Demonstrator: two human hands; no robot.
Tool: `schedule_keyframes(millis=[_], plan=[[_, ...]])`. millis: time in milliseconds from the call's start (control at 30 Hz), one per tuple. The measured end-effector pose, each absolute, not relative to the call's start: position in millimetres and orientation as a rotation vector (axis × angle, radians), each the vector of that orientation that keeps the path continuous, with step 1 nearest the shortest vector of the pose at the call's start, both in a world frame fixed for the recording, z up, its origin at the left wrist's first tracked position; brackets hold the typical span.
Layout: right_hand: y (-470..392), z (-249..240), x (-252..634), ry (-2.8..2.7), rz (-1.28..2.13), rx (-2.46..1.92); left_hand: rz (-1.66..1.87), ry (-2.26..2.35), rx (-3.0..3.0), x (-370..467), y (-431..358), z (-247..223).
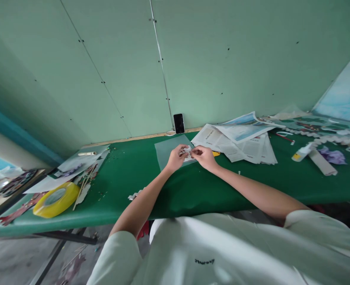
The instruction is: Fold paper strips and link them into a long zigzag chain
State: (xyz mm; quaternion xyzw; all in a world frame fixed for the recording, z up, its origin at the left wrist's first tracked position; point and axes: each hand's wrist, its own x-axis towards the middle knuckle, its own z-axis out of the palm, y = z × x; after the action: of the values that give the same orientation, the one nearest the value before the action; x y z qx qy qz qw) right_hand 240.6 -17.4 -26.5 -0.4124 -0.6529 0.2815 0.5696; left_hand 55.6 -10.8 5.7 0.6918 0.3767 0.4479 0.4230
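My left hand (177, 157) and my right hand (204, 157) meet over a translucent sheet (162, 152) on the green table. Between their fingertips is a small white piece (188, 151), perhaps folded paper; its exact kind is too small to make out. Both hands have their fingers closed in a pinch on it. Just past my right hand a yellow object (216, 153) shows in part. By my left forearm lies a white zigzag strip (135, 194), partly covered by the arm.
A phone (178, 123) leans on the wall. Newspapers (243, 148) lie to the right, with a glue bottle (301, 152), a purple crumpled piece (332, 155) and white zigzag strips (335, 139) beyond. At left are a yellow tape roll (70, 192), thin sticks (84, 186) and paper sheets (44, 183).
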Motion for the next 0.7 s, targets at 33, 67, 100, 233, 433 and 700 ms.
schedule_keyframes(millis=[33, 67, 100, 233, 433, 700], plan=[[-17.3, -26.4, 240.3, -1.524, 0.669, -0.98, 1.119, 0.943, 1.74, 55.5, -10.6, 5.7], [-17.5, -26.2, 240.0, -1.514, 0.677, -0.988, 1.114, 0.941, 1.752, 55.2, -10.1, 5.7], [-17.9, -25.8, 239.6, -1.504, 0.688, -0.992, 1.108, 0.937, 1.769, 54.7, -9.5, 5.6], [-20.1, -24.3, 238.7, -1.504, 0.738, -0.98, 1.082, 0.94, 1.837, 52.7, -7.1, 3.4], [-17.6, -25.3, 241.6, -1.58, 0.671, -0.987, 1.093, 0.998, 1.837, 54.9, -9.6, 0.7], [-16.3, -19.8, 243.1, -1.578, 0.754, -1.012, 1.085, 0.975, 1.799, 55.2, -11.4, 5.0]])
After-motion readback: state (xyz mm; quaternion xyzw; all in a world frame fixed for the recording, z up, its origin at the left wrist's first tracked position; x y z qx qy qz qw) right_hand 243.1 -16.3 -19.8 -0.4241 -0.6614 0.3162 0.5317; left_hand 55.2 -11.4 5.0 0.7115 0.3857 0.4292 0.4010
